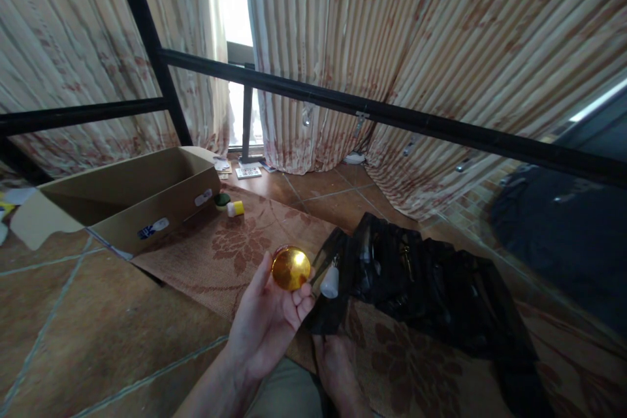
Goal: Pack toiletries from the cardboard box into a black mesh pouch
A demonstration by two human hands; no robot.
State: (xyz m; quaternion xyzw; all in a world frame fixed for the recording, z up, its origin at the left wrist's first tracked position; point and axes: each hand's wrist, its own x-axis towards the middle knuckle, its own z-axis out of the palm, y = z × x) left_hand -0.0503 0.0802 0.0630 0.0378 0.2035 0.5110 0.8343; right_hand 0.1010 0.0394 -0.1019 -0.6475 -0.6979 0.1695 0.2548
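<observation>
My left hand (274,313) is closed round a small, shiny gold disc with a rounded face (292,268), thumb on its left edge and fingertips under its lower right. To the right lies a long black fabric roll (435,281) with a row of pockets holding several items, hard to make out. A small white-ended object (330,282) lies on its near flap. My right hand (337,366) is at the lower edge of that flap and seems to grip it; the fingers are mostly hidden beneath.
A patterned brown cloth (245,235) covers the low surface. On it stand an open cardboard box (161,209), a yellow-and-white small container (236,208) and a dark green round thing (222,199). A black metal bar (304,93) crosses before the curtains (333,26).
</observation>
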